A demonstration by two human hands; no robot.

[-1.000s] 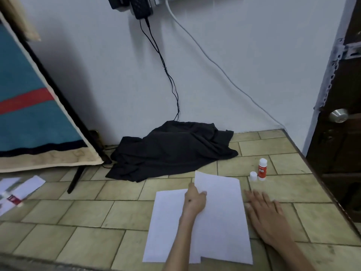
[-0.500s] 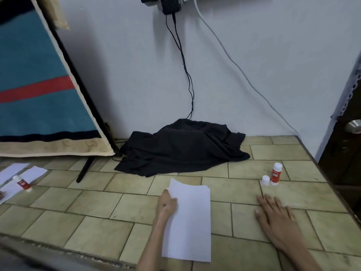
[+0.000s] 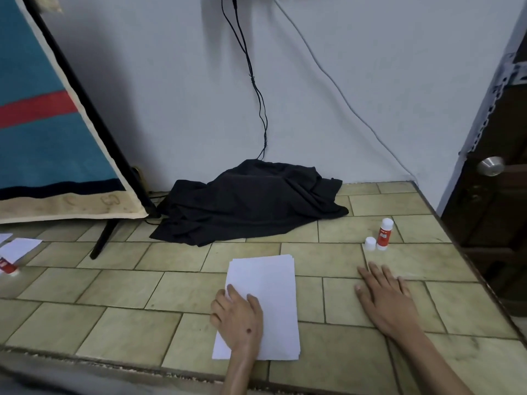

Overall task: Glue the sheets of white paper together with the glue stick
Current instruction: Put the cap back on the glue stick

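Head view: tiled counter (image 3: 413, 366), greenish-tan tiles, white wall behind. Stack of white paper sheets (image 3: 265, 295) lies flat near the front edge, roughly centre, long side running away from the person; top edges slightly offset, so more than one sheet, count unclear. Left hand (image 3: 238, 319) rests palm-down on the stack's lower-left part, fingers spread and flat, partly on paper, partly over its left edge onto tile; nothing gripped, just pressing. Right hand (image 3: 385, 297) lies flat on bare tile to the right of the stack, apart from it, fingers spread, holding nothing. Glue stick (image 3: 384, 234) stands upright behind the right hand, near the counter's right edge, white body with red label; whether the top is exposed glue or a collar, can't tell. Its white cap (image 3: 370, 243) sits on the tile just beside it on the left, touching or nearly so. Black cloth (image 3: 251, 201) is heaped against the wall behind the paper, well apart from it; black cables (image 3: 258, 89) drop down the wall into it, and a white cable (image 3: 336, 89) runs diagonally to the right. Far left: a blue-red-cream fabric panel (image 3: 42, 138) leans on a black stand (image 3: 114, 155), with more white paper (image 3: 18, 248) and a second red-label glue stick (image 3: 7, 267) at the frame edge. Dark door with metal knob (image 3: 491, 165) on the right.
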